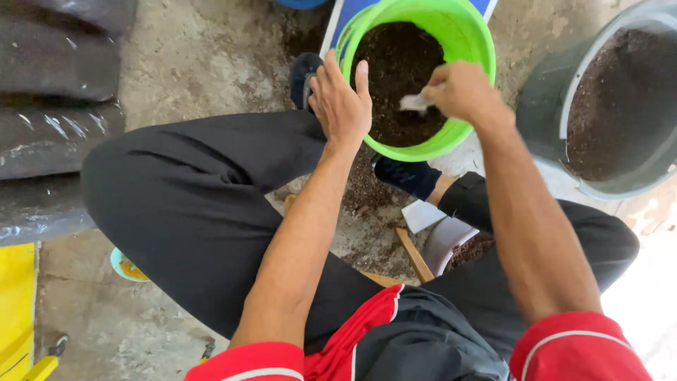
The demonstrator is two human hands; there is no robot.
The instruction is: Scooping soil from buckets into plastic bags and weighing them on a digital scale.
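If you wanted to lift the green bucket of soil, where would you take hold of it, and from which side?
Grip the green bucket by its rim, probably from above at two opposite sides. The rim is open, rounded and bare at the far edge, while the left hand covers the near-left edge and the right hand works over the soil.

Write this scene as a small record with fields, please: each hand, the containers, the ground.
left hand: flat on the rim of the round green plastic bucket of dark soil
right hand: closed on a small white object over the soil
grey bucket: at right, also holding soil
concrete floor: soil crumbs scattered
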